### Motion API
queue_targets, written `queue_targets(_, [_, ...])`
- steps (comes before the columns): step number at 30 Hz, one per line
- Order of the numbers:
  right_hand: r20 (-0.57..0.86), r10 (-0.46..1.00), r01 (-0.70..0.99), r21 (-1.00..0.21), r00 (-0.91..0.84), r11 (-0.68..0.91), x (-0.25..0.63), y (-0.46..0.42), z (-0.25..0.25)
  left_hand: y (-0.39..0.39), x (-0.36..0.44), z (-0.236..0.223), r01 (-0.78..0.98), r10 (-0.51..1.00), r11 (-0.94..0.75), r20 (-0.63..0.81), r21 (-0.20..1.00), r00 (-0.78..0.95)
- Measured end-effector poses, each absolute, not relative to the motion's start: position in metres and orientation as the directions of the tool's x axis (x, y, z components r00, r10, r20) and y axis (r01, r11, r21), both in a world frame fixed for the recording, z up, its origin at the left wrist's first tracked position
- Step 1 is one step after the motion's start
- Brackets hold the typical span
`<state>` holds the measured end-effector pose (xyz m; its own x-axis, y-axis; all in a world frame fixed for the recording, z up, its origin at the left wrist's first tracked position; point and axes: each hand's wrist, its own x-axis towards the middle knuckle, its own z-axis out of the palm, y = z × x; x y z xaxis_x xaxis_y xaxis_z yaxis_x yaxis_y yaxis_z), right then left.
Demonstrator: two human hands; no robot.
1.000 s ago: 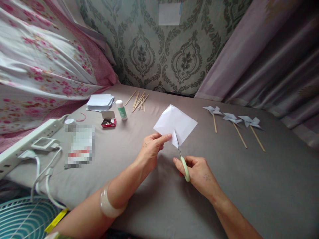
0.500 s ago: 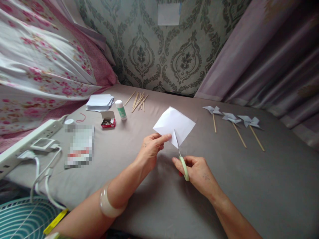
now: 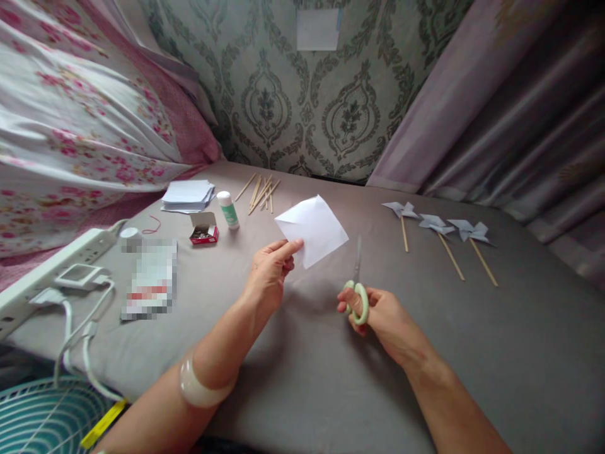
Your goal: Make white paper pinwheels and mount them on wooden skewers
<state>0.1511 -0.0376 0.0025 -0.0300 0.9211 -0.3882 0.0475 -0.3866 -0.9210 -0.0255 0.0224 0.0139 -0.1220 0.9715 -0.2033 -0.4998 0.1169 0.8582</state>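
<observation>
A square white sheet of paper (image 3: 316,230) is pinched at its lower left between the thumb and fingers of my left hand (image 3: 271,271), held above the grey cloth. My right hand (image 3: 378,315) has its fingers through the pale green handles of a pair of scissors (image 3: 358,296). Their blades point away from me, look closed, and stand apart from the paper, to its right. Three white paper pinwheels (image 3: 435,225) on wooden sticks lie farther right on the cloth.
At the back left are a paper stack (image 3: 188,195), several wooden sticks (image 3: 261,194), a glue stick (image 3: 228,210) and an open red box (image 3: 204,230) of small metal pieces. A power strip (image 3: 57,271) with cables and a blurred packet (image 3: 150,277) lie left; a fan (image 3: 47,416) stands below.
The scissors have come out of the paper and moved right with my right hand. My left hand has shifted the paper left and turned it slightly.
</observation>
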Motion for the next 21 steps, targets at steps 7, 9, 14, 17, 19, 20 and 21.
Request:
queue_targets(7, [-0.306, 0.934, -0.315, -0.919, 0.183, -0.239, 0.176, -0.021, 0.009, 0.018, -0.024, 0.017, -0.395, 0.961, 0.275, -0.262, 0.877, 0.088])
queue_targets(9, [-0.309, 0.938, -0.33, -0.912, 0.158, -0.245, 0.182, -0.018, 0.008, 0.018, -0.023, 0.015, -0.322, 0.945, 0.325, -0.294, 0.889, 0.142])
queue_targets(14, [-0.248, 0.966, -0.245, -0.944, 0.074, -0.223, 0.187, -0.013, 0.002, 0.021, -0.02, 0.004, -0.165, 0.912, 0.39, -0.354, 0.906, 0.208])
queue_targets(17, [-0.214, 0.973, -0.211, -0.958, 0.086, -0.192, 0.187, -0.004, 0.004, 0.029, -0.018, 0.002, -0.187, 0.92, 0.369, -0.329, 0.911, 0.214])
queue_targets(19, [-0.183, 0.976, -0.228, -0.962, 0.118, -0.152, 0.186, 0.006, 0.01, 0.037, -0.014, 0.007, -0.279, 0.938, 0.337, -0.292, 0.9, 0.188])
queue_targets(20, [-0.162, 0.975, -0.243, -0.962, 0.149, -0.123, 0.185, 0.013, 0.014, 0.042, -0.012, 0.01, -0.324, 0.946, 0.317, -0.275, 0.891, 0.171])
queue_targets(21, [-0.141, 0.973, -0.259, -0.962, 0.184, -0.091, 0.185, 0.021, 0.018, 0.047, -0.009, 0.014, -0.361, 0.954, 0.297, -0.258, 0.884, 0.153])
